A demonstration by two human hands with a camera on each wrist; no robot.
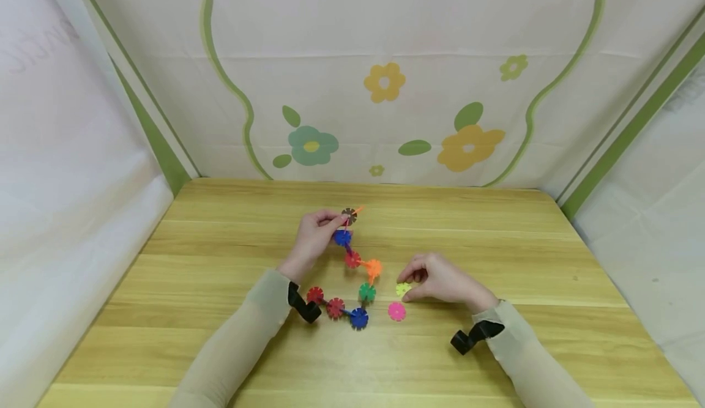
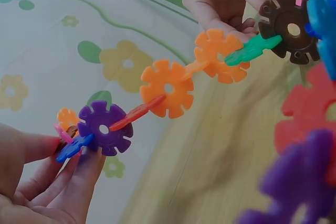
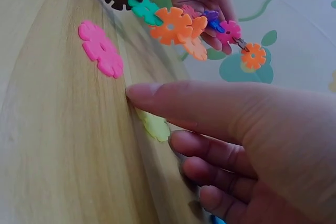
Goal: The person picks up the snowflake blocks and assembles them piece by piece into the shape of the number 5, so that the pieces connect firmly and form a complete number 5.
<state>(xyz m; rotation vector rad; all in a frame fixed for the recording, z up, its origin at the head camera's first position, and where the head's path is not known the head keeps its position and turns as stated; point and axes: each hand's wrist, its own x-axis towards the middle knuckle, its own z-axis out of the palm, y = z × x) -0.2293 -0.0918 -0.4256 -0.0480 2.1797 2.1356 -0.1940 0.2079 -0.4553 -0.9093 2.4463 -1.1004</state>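
Note:
My left hand (image 1: 315, 237) pinches the far part of a chain of slotted plastic flower discs between thumb and fingers. In the left wrist view those fingers are at a blue disc (image 2: 74, 148) next to a purple disc (image 2: 105, 128). Orange (image 2: 167, 88), green (image 2: 253, 50) and brown (image 2: 289, 27) discs follow, slotted edge to edge. My right hand (image 1: 443, 278) is low over the table, thumb and fingers spread either side of a loose yellow disc (image 3: 156, 126). The thumb partly covers that disc in the right wrist view. A loose pink disc (image 1: 396, 311) lies beside it.
The chain's near part, with a blue disc (image 1: 359, 318) and red discs (image 1: 335, 307), bends left beside the left wrist's black camera band (image 1: 304, 303). Another band (image 1: 476, 336) is on the right wrist. A printed fabric wall (image 1: 341, 35) borders the wooden table (image 1: 496, 224) at the back.

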